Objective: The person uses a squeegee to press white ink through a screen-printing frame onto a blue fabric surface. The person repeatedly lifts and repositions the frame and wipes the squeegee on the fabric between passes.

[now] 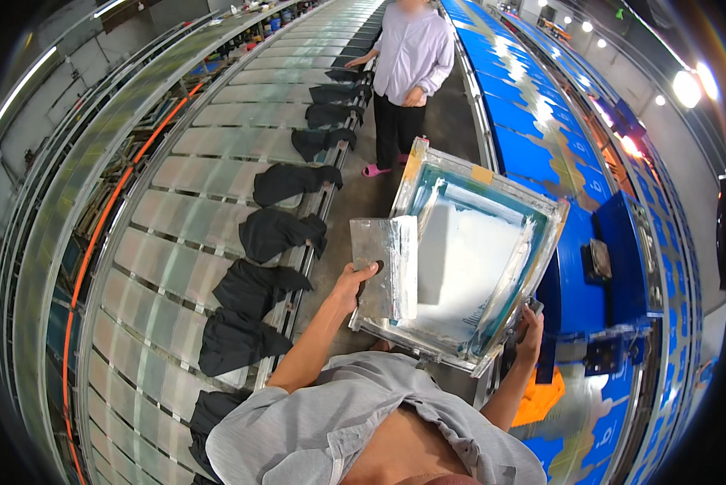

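My left hand point(355, 284) is closed on a flat metal squeegee point(379, 271), its thumb pressed on the near face. White ink coats the squeegee's right edge. Beside it a screen printing frame point(482, 174) is held tilted over the aisle, with teal borders and white ink spread across its mesh point(468, 259). The squeegee overlaps the frame's left side; whether they touch I cannot tell. My right hand point(529, 331) grips the frame's lower right edge, next to a small grey fitting point(535, 306). Its fingertips are partly hidden.
On the left, a long printing table point(169, 250) carries dark garments point(250, 287) along its edge. A person point(411, 56) stands ahead in the aisle. To the right runs a table with blue pieces point(532, 153), a blue machine carriage point(625, 259) and an orange cloth point(540, 398).
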Action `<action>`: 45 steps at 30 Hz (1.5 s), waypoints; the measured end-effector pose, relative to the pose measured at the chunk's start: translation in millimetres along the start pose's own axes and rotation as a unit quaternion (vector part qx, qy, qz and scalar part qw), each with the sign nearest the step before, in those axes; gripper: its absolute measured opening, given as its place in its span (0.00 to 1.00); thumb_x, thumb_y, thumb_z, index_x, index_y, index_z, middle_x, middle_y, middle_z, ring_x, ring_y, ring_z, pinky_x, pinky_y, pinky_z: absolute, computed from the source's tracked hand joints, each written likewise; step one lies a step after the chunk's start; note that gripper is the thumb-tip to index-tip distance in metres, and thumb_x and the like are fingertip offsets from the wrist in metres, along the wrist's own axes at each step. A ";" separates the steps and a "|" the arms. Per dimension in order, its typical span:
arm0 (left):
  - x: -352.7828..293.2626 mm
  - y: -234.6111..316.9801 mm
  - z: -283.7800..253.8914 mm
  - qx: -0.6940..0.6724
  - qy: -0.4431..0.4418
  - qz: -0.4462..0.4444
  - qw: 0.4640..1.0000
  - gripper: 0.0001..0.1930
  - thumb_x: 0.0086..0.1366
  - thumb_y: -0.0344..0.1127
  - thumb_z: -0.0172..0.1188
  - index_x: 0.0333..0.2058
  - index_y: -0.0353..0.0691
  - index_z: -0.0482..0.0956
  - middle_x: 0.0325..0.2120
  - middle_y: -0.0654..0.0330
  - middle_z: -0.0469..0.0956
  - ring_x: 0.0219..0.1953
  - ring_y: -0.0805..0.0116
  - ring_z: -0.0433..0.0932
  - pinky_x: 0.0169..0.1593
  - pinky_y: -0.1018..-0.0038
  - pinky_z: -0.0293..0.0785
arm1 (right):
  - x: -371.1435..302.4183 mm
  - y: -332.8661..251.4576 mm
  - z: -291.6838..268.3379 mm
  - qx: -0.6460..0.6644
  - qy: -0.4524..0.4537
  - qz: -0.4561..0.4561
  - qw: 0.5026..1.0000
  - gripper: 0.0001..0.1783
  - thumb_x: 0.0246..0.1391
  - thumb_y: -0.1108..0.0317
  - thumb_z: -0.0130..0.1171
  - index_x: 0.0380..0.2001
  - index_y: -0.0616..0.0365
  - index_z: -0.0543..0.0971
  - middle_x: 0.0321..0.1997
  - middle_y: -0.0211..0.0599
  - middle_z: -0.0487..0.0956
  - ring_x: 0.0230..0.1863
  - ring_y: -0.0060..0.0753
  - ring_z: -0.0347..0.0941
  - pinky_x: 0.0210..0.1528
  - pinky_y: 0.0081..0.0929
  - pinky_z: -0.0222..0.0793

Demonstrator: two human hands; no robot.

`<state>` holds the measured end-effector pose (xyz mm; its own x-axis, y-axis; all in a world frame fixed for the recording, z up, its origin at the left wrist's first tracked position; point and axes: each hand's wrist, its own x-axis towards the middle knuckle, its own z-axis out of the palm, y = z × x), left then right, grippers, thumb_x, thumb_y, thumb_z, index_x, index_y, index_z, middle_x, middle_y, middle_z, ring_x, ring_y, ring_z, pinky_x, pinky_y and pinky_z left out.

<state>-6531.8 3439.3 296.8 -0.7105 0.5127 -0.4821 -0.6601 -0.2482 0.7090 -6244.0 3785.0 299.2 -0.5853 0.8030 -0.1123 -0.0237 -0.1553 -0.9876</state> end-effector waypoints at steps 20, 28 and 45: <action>310.4 19.3 112.4 -0.006 -0.220 -0.105 0.970 0.28 0.63 0.46 0.66 0.59 0.40 0.74 0.52 0.55 0.80 0.56 0.56 0.78 0.61 0.53 0.72 | 117.0 -45.8 17.1 -0.038 0.167 -0.057 0.984 0.18 0.53 0.55 0.66 0.37 0.57 0.75 0.24 0.17 0.61 0.24 0.13 0.55 0.26 0.19 0.47; 446.2 21.1 239.1 0.048 -0.334 -0.221 0.915 0.26 0.62 0.42 0.70 0.56 0.42 0.74 0.47 0.61 0.82 0.48 0.64 0.82 0.54 0.60 0.80 | 123.5 -37.1 41.2 -0.039 0.356 -0.067 0.931 0.22 0.55 0.58 0.64 0.47 0.63 0.78 0.28 0.19 0.71 0.25 0.13 0.60 0.27 0.18 0.52; 509.1 70.2 287.8 0.132 -0.512 -0.248 0.811 0.48 0.63 0.58 0.65 0.74 0.46 0.53 0.69 0.61 0.62 0.67 0.57 0.63 0.70 0.59 0.57 | 164.4 -18.7 100.8 -0.098 0.505 -0.035 0.857 0.19 0.56 0.66 0.67 0.50 0.60 0.81 0.39 0.32 0.83 0.39 0.23 0.73 0.44 0.26 0.70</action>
<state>-6869.6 3919.4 249.4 0.2921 0.9433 -0.1576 -0.6311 0.3139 0.7094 -6421.5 3862.0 310.3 0.4137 0.9104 0.0069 0.1635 -0.0669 -0.9843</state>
